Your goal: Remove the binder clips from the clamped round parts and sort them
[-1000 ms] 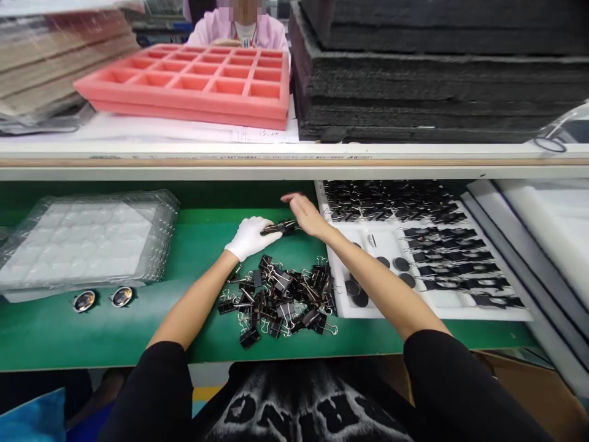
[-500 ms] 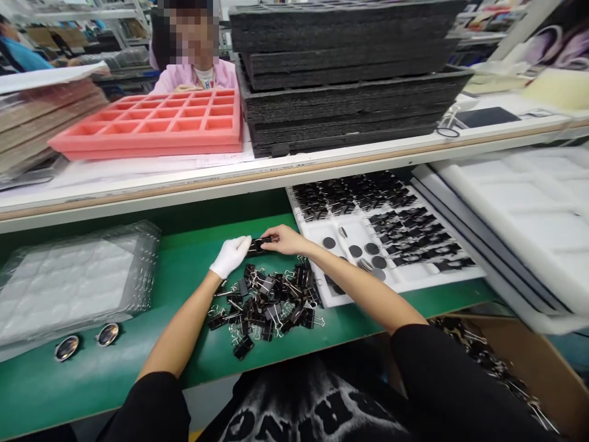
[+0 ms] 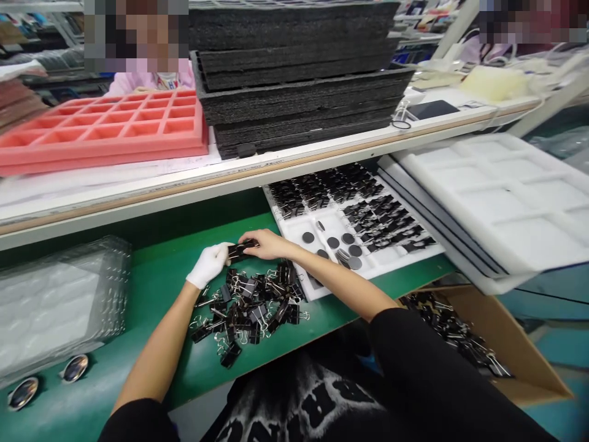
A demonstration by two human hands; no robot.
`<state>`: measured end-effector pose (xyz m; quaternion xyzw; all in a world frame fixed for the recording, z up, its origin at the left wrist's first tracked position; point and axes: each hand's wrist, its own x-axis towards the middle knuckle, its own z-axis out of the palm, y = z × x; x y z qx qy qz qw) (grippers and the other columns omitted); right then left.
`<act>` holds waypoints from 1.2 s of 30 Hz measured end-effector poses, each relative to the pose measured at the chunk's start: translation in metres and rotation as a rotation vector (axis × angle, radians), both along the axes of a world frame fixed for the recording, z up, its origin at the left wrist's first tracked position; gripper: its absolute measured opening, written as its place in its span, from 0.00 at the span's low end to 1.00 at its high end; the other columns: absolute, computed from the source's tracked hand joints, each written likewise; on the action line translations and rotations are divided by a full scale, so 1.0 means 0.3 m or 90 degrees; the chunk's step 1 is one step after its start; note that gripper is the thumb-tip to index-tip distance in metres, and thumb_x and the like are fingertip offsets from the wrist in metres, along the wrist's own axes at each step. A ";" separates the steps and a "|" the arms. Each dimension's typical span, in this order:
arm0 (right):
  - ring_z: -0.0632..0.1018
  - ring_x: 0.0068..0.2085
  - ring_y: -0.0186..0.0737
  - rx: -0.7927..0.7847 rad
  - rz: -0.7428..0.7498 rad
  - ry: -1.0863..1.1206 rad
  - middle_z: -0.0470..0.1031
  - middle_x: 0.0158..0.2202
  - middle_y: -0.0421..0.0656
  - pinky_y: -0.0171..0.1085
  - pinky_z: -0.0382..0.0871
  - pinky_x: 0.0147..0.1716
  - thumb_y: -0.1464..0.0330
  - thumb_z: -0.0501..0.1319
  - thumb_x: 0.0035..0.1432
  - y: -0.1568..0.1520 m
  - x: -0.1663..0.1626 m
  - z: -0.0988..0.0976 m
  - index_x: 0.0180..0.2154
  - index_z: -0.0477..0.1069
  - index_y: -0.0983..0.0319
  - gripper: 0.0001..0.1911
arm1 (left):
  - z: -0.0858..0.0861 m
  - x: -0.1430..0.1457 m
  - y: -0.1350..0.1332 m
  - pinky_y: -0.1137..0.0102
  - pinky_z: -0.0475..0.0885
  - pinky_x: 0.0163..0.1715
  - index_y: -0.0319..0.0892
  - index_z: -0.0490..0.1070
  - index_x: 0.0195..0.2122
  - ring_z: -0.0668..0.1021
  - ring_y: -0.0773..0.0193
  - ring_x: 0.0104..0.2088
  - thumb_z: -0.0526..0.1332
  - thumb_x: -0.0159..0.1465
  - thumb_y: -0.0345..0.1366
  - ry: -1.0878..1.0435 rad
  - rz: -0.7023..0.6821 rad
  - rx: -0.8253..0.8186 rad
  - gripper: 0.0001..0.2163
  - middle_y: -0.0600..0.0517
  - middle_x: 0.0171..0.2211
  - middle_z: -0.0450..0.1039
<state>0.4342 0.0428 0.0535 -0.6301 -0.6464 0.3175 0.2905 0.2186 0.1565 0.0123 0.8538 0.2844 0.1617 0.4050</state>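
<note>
My left hand (image 3: 209, 264) wears a white glove and is closed on the left end of a row of black binder clips (image 3: 240, 250). My bare right hand (image 3: 267, 244) pinches the right end of the same row. Both hands hover over the green bench top, just above a loose pile of black binder clips (image 3: 251, 307). To the right lies a white foam tray (image 3: 396, 270) with rows of clips and several dark round discs (image 3: 343, 242) in it.
A stack of clear blister trays (image 3: 55, 304) lies at the left, with two shiny round pieces (image 3: 73, 367) in front. The shelf above bears a red foam tray (image 3: 105, 132) and stacked black foam trays (image 3: 299, 73). A cardboard box (image 3: 488, 344) of clips stands low right. A person sits opposite.
The view has swung to the right and tilted. My right hand went from open fingers to a pinch on the clip row, which my gloved left hand kept holding.
</note>
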 end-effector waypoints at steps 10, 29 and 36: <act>0.80 0.50 0.51 0.133 -0.124 -0.213 0.84 0.46 0.46 0.58 0.62 0.60 0.65 0.62 0.66 -0.397 0.426 0.240 0.46 0.79 0.59 0.10 | -0.008 0.009 0.008 0.63 0.77 0.44 0.38 0.75 0.56 0.79 0.59 0.36 0.48 0.74 0.56 -0.030 0.019 -0.013 0.28 0.48 0.35 0.80; 0.78 0.54 0.57 0.018 -0.276 -0.429 0.85 0.47 0.47 0.59 0.60 0.51 0.63 0.67 0.66 -1.045 0.806 -0.023 0.44 0.85 0.52 0.08 | 0.022 0.036 -0.004 0.62 0.80 0.46 0.46 0.77 0.52 0.83 0.56 0.38 0.51 0.71 0.51 0.053 0.053 0.036 0.21 0.50 0.36 0.83; 0.80 0.50 0.55 0.015 -0.265 -0.493 0.84 0.48 0.49 0.57 0.60 0.51 0.61 0.64 0.68 -0.987 0.733 0.074 0.49 0.83 0.54 0.12 | 0.006 0.033 0.004 0.64 0.80 0.45 0.46 0.77 0.52 0.82 0.56 0.38 0.51 0.71 0.53 0.043 0.044 0.031 0.22 0.50 0.36 0.82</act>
